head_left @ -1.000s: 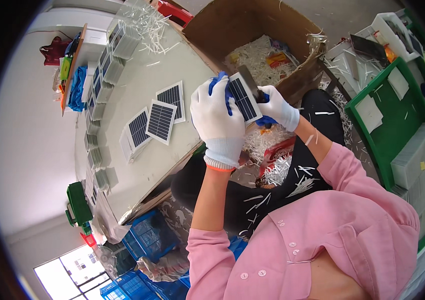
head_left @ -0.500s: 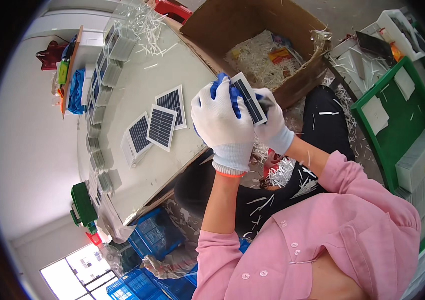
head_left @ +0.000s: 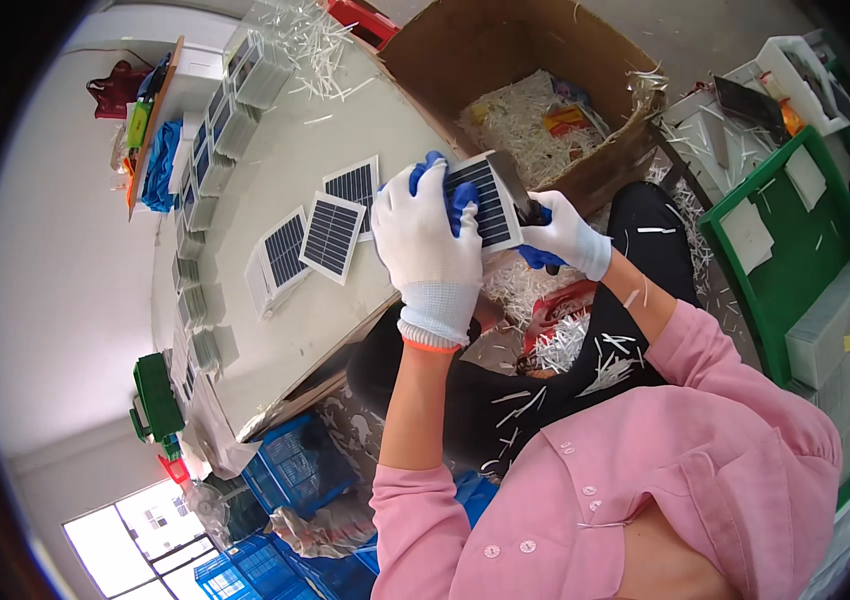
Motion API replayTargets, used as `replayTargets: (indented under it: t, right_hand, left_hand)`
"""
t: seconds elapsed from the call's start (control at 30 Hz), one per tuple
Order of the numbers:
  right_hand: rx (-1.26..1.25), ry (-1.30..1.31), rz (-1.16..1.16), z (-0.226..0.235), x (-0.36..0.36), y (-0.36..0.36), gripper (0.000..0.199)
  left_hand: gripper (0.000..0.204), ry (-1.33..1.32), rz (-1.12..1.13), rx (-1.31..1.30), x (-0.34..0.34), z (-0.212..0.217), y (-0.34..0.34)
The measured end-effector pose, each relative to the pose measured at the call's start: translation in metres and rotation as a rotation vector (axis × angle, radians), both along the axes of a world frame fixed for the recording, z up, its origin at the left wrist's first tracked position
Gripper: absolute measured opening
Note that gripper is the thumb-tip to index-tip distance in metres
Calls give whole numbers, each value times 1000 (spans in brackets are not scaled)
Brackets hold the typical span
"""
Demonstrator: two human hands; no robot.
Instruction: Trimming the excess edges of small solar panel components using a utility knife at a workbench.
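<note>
My left hand (head_left: pixel 425 235), in a white glove with blue-coated fingers, grips a small solar panel (head_left: pixel 487 208) with a dark face and white border. My right hand (head_left: pixel 567 238), gloved the same way, is closed on the black handle of a broad-bladed knife (head_left: pixel 511 182). The knife's grey blade lies along the panel's right edge, partly hidden behind it. Both hands are raised over my lap, beside the table edge. On the table to their left lie several loose solar panels (head_left: pixel 333 238), some overlapping.
Stacks of panels (head_left: pixel 213 165) line the far-left side of the table (head_left: pixel 275 165). A cardboard box (head_left: pixel 585 185) holding white shredded strips stands ahead. At right are a green tray (head_left: pixel 780 235) and pale stacked panels (head_left: pixel 835 320). Blue crates (head_left: pixel 305 465) sit below the table, and strips litter my lap.
The held panel has turned so more of its dark face shows. My right hand has shifted right and lower, revealing the knife. My left hand has moved slightly left.
</note>
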State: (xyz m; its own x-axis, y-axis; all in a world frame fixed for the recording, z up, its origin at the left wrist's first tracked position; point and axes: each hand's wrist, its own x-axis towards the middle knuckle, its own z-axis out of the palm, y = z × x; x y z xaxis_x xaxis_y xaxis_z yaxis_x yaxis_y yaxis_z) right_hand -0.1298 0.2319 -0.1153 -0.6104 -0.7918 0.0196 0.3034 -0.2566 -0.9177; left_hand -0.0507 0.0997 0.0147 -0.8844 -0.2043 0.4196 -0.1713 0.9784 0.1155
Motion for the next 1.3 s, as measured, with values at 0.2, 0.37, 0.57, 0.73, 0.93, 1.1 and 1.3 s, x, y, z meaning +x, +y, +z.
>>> replayTargets:
  t: [0.2, 0.37, 0.57, 0.73, 0.93, 1.1, 1.3]
  right_hand:
    - [62, 48, 135, 14, 3, 2, 13]
    - [80, 383, 142, 4, 67, 15, 12]
    - [16, 594, -693, -9, 36, -30, 46]
    - [30, 461, -854, -19, -6, -83, 49]
    - [-67, 281, -801, -22, -11, -73, 59]
    - [-117, 1102, -620, 32, -31, 1, 46]
    - [161, 889, -548, 46, -42, 102, 26]
  left_hand:
    - [35, 175, -56, 100, -14, -17, 5]
    - [33, 220, 3, 60, -19, -20, 8]
    - [36, 238, 75, 47, -26, -25, 14]
    - [34, 187, 58, 63, -27, -19, 15]
    - [36, 253, 15, 103, -22, -25, 9]
    - [40, 210, -38, 215, -17, -13, 13]
    - [67, 179, 177, 84, 25, 4, -74]
